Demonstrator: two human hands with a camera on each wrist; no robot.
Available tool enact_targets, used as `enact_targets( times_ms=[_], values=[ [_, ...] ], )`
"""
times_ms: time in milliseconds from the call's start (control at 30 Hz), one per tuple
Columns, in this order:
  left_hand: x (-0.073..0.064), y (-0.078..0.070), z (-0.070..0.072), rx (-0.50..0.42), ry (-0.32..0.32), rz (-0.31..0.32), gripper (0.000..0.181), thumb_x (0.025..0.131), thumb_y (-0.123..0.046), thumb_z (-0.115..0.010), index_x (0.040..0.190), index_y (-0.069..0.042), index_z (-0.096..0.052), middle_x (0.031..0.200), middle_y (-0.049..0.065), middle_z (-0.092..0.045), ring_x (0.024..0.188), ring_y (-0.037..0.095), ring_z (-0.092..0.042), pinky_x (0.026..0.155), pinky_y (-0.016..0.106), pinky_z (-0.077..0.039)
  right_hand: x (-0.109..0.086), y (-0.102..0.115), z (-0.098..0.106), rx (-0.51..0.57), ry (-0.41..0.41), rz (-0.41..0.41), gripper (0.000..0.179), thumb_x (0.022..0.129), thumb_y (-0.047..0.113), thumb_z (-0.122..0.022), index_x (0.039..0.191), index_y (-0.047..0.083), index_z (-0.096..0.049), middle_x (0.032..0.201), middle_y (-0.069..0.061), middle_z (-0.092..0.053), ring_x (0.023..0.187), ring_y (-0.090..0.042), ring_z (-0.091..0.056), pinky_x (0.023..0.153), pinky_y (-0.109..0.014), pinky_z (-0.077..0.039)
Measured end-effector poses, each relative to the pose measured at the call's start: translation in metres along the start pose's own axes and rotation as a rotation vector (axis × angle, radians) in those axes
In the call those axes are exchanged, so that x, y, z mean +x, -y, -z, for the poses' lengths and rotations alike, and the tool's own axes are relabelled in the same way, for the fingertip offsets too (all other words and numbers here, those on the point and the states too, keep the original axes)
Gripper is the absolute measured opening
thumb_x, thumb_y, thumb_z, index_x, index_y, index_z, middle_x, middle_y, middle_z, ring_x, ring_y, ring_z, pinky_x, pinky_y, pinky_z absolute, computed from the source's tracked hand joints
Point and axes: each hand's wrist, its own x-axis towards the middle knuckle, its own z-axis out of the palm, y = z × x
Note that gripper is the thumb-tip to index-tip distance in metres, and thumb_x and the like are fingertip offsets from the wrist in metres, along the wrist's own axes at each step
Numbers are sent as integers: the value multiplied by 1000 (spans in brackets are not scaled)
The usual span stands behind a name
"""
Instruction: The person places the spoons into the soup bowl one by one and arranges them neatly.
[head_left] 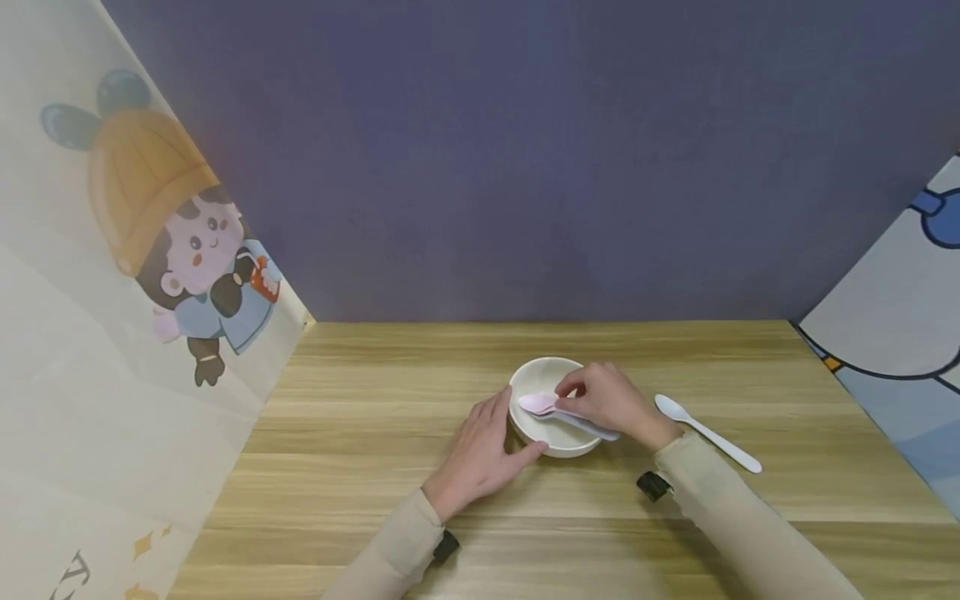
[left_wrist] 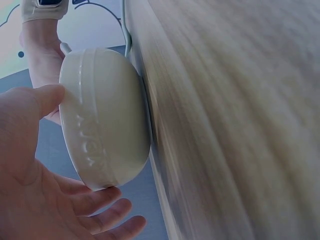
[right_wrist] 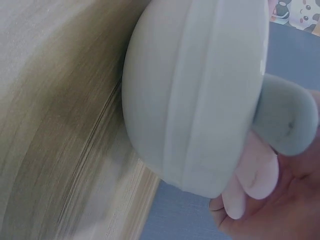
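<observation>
A cream bowl stands upright on the wooden table. My left hand holds its left side, the thumb at the near rim and the fingers along the far side; in the left wrist view the outer fingers spread past the bowl. Over the bowl's right side, the fingertips of my right hand pinch a pink spoon, its head inside the bowl. A grey spoon lies beside it, handle over the right rim. In the right wrist view two pink handle ends show below the grey one.
A white spoon lies slanted on the wooden table, to the right of the bowl and close to my right forearm. A dark blue panel rises at the table's back edge. Printed panels stand at the left and right.
</observation>
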Motion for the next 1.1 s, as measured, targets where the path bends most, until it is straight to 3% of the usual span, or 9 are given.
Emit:
enact_targets(
  times_ms=[267, 800, 1100],
  values=[
    [1, 2, -1, 6, -3, -4, 104, 98, -69, -62, 168, -2, -26, 168, 20, -41, 153, 37, -44, 126, 54, -41, -2, -1, 1, 17, -16, -9, 15, 90, 19, -84, 103, 10, -85, 90, 2, -81, 75, -5, -66, 64, -23, -53],
    [1, 2, -1, 13, -10, -4, 103, 98, -70, -61, 169, -3, -25, 169, 18, -41, 153, 36, -44, 126, 52, -41, -12, -9, 10, 100, -129, -22, 11, 91, 15, -83, 101, 10, -86, 87, 0, -82, 76, -9, -68, 67, -24, -50],
    [0, 2, -2, 26, -2, 0, 104, 98, -70, -62, 169, -4, -24, 170, 18, -40, 153, 35, -44, 127, 51, -41, -23, -15, 15, 159, -169, -67, 19, 92, 14, -83, 109, 6, -84, 97, -4, -83, 84, -14, -71, 72, -23, -56]
  ],
)
